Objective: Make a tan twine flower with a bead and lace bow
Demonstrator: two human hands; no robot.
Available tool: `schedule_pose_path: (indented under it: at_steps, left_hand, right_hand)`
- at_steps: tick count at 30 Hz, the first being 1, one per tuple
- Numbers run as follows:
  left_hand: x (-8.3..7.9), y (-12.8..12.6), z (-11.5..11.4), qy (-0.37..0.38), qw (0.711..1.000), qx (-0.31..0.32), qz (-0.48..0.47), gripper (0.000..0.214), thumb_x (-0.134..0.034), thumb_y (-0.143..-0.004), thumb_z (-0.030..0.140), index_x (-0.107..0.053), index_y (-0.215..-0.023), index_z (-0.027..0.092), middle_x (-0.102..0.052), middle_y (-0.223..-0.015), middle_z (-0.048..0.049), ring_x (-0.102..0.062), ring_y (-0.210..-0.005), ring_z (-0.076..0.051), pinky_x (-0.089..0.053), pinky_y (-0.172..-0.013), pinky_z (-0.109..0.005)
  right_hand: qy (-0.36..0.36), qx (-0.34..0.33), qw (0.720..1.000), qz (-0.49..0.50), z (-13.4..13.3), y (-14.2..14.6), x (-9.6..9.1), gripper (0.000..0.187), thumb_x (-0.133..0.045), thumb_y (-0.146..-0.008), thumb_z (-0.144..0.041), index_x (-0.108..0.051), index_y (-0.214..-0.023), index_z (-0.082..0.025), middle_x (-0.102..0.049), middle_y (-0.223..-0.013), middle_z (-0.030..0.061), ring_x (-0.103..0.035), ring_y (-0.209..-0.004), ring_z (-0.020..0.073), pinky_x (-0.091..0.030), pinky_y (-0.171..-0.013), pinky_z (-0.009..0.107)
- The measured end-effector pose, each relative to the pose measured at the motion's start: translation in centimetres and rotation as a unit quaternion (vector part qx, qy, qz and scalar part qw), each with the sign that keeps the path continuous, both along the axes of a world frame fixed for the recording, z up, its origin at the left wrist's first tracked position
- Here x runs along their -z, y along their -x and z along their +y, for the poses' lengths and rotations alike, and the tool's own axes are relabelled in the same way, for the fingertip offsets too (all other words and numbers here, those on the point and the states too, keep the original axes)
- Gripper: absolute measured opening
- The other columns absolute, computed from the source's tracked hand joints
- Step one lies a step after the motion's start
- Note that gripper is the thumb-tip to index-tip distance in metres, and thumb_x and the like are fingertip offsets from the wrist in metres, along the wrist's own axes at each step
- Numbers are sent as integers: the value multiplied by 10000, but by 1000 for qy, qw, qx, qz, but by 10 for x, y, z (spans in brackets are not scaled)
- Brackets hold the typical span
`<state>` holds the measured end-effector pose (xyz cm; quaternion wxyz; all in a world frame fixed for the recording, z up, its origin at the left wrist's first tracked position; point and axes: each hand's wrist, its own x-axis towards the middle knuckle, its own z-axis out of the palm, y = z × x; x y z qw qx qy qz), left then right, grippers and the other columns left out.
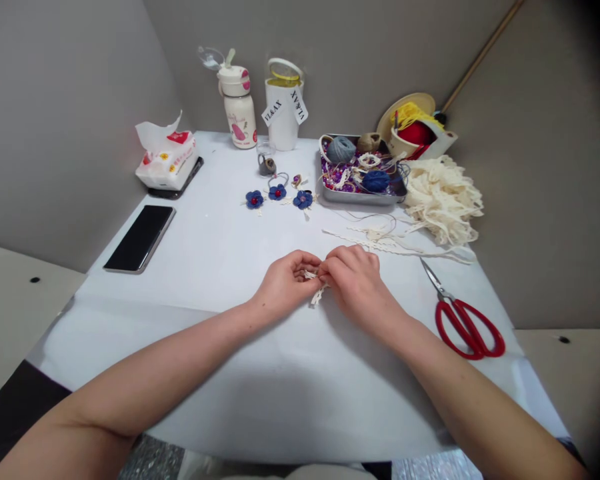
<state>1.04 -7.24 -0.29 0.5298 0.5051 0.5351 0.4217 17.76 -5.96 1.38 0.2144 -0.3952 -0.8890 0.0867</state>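
Near the middle of the table, my left hand (287,283) and my right hand (356,283) meet fingertip to fingertip. Both are closed on a small piece of cream lace trim (318,295), whose end hangs below the fingers; a bit more of it shows inside the left hand's curl. The fingers hide the rest of the piece. Beyond my hands lie several blue flower ornaments (277,192) with red or pinkish centres. Loose strips of cream lace (405,248) and thin cord lie just past my right hand.
Red-handled scissors (467,327) lie at right, blades pointing away. A metal tray (363,198) holds yarn balls and beads, beside heaped lace (443,200) and a tipped yarn cup (400,143). A phone (140,239), tissues (167,163), a bottle (240,117) and a white container (283,127) stand around.
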Motion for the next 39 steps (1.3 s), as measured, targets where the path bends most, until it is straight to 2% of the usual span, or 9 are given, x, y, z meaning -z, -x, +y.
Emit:
schedule_pose_path:
  at_steps: [5, 9, 12, 16, 19, 25, 31, 39]
  left_hand:
    - [-4, -1, 0, -16, 999, 5, -41, 255, -681, -628, 110, -634, -874, 155, -689, -851, -29, -633, -779, -138, -503, -730, -274]
    - [-11, -2, -3, -28, 999, -18, -40, 238, -644, -600, 72, -638, -823, 151, -670, -812, -6, -597, -740, -117, -480, -690, -248]
    - [-14, -2, -4, -28, 998, -37, -36, 198, -690, -630, 138, -635, -820, 153, -654, -803, -6, -578, -709, -111, -470, -663, -248]
    - [-13, -2, -3, -22, 998, -45, -28, 228, -733, -654, 212, -640, -854, 150, -662, -835, -25, -580, -704, -110, -470, -662, -254]
    - [-10, -3, -2, -24, 999, -41, -26, 220, -713, -645, 163, -645, -853, 149, -670, -841, -29, -590, -725, -113, -472, -682, -255]
    - [-5, -1, 0, -32, 997, -26, -64, 231, -729, -647, 171, -639, -859, 149, -675, -840, -31, -613, -757, -122, -491, -729, -271]
    - [-2, -1, 1, -30, 997, -13, -74, 259, -743, -636, 149, -634, -871, 146, -677, -862, -42, -620, -794, -132, -493, -756, -280]
    - [-2, -2, 3, -5, 995, 19, -94, 256, -744, -642, 165, -624, -868, 144, -676, -871, -35, -628, -820, -125, -496, -783, -268]
  right_hand:
    - [-93, 4, 991, 96, -12, 13, 7, 171, -451, -924, -53, -490, -856, -204, -579, -955, 44, -452, -923, 198, -309, -846, 381]
    - [-145, -29, 975, 168, -20, 19, 2, 148, -460, -933, -69, -501, -910, -209, -597, -976, 41, -489, -946, 190, -331, -847, 378]
    - [-126, -8, 979, 162, -16, 12, -9, 88, -510, -954, -135, -545, -955, -215, -623, -998, 38, -509, -962, 191, -326, -852, 380]
    - [-107, 9, 989, 101, -7, 0, -17, 48, -582, -942, -206, -621, -965, -223, -640, -971, 40, -498, -954, 208, -299, -831, 386]
    - [-99, -9, 993, 61, -5, -2, -13, 80, -575, -947, -192, -632, -898, -218, -655, -957, 28, -485, -953, 204, -277, -836, 388]
    - [-86, -31, 996, -7, -3, -1, -8, 132, -497, -977, -146, -603, -912, -191, -665, -995, 43, -473, -953, 201, -261, -841, 394]
    - [-31, -58, 998, 12, 2, -5, -10, 84, -539, -964, -160, -592, -922, -210, -671, -964, 14, -472, -945, 190, -255, -819, 377]
    - [-32, -77, 997, -9, 5, -10, -7, 113, -515, -954, -117, -575, -901, -197, -656, -949, 27, -471, -931, 194, -262, -820, 377]
